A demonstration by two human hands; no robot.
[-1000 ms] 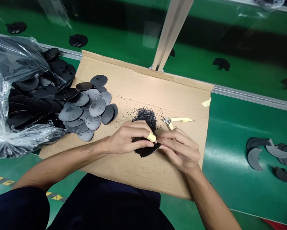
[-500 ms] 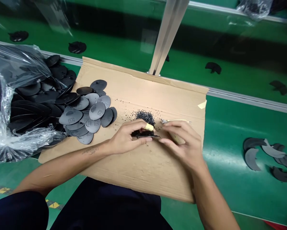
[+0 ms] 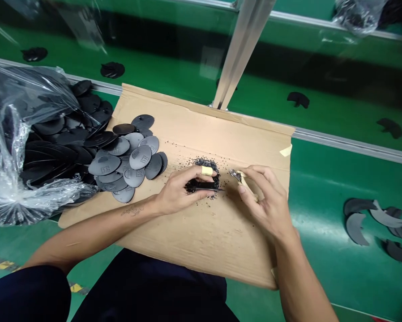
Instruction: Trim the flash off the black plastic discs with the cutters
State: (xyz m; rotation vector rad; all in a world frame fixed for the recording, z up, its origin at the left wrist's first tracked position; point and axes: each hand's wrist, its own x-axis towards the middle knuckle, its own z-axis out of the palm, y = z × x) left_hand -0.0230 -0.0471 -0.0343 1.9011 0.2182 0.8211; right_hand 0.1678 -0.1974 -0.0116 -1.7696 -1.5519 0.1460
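Left hand point(image 3: 178, 190): pinching one dark disc point(image 3: 203, 188)
Right hand point(image 3: 270, 199): gripping nippers point(image 3: 241, 179)
Clippings point(image 3: 203, 162): heaped, centre
Disc pile point(image 3: 140, 157): left, finished or not unclear

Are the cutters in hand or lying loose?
In hand: the right hand grips the cutters by their yellow handles, metal tip showing.

The person wears dark navy clothing point(image 3: 150, 286), seen at bottom centre and lower left. Both forearms point(image 3: 96, 236) are bare; a fine-lined marking point(image 3: 133, 210) sits near the left wrist. Pale yellow wrapping point(image 3: 207, 171) bands a left-hand point(image 3: 176, 192) finger, mid-frame.
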